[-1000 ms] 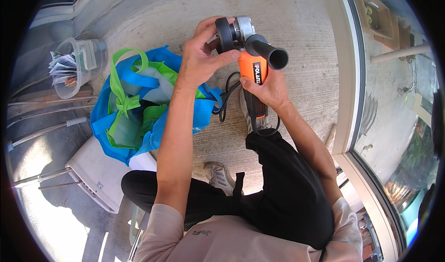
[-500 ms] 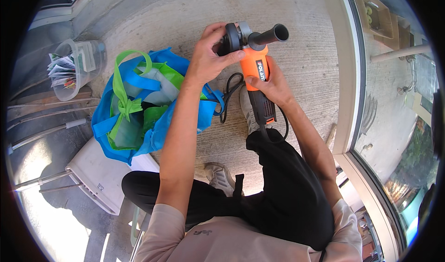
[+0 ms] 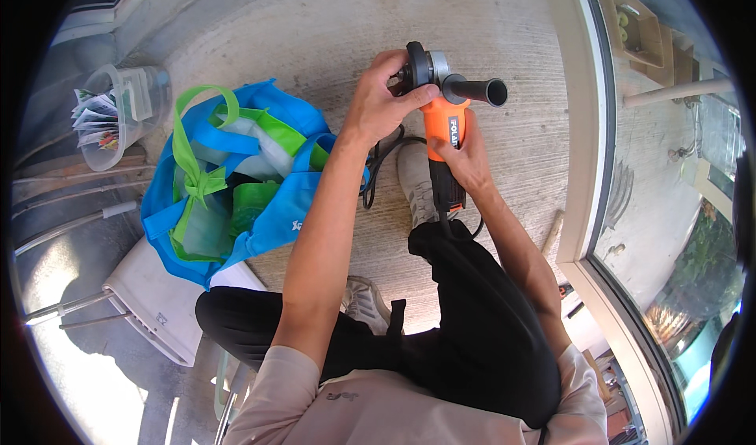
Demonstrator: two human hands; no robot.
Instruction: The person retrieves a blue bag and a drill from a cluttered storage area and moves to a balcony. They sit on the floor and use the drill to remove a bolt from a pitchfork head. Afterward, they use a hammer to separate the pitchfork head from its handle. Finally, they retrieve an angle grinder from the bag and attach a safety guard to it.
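Observation:
An orange and black angle grinder (image 3: 446, 120) is held up in front of me, its head away from me. My right hand (image 3: 465, 159) wraps round the orange body. At the head, my left hand (image 3: 383, 102) closes on the black guard (image 3: 418, 64), with the thumb across the front and the fingers partly hidden behind. A black side handle (image 3: 477, 90) sticks out to the right. The black cord (image 3: 376, 173) loops from the grinder's tail behind my knee and over the floor by my left forearm.
A blue bag with green trim (image 3: 260, 240) stands open at the left. Beyond it a clear plastic tub (image 3: 140, 122) holds printed packets. A white container (image 3: 150, 295) lies near my left knee. A framed glass pane (image 3: 661, 153) runs along the right, over concrete floor (image 3: 520, 130).
Both hands and the grinder have shifted slightly right and down in view, while the bag and tub appear slightly further left. The grip looks much the same.

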